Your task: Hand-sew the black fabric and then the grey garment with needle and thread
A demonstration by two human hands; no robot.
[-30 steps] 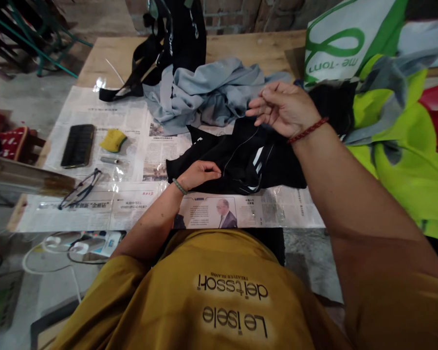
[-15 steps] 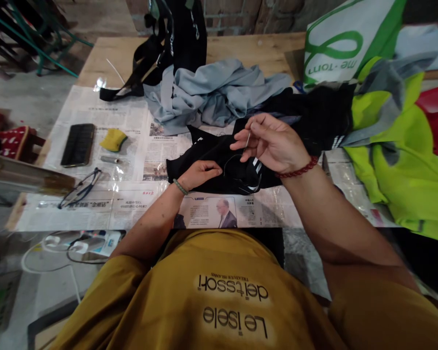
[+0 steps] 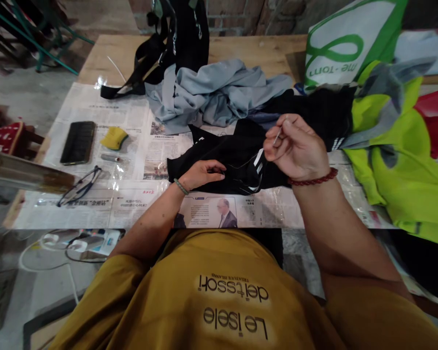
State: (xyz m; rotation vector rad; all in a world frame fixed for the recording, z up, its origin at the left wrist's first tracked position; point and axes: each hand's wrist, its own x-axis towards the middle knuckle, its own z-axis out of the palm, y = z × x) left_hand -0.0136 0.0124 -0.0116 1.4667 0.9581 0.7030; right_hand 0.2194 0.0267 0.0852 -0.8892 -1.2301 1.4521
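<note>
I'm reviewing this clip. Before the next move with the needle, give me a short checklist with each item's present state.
1. Needle secured: ok, pinched between thumb and finger of the right hand, above the table.
2. Left hand at the black garment: ok, resting at its near edge.
3. Left fingers gripping the cloth: cannot tell, contact partly hidden.
4. Thread free of knots: cannot tell, too fine to follow.
5. Black garment laid smooth: not ok, it lies rumpled.
6. Phone and eyeglasses apart from the garment: ok, both lie off to its left.
</note>
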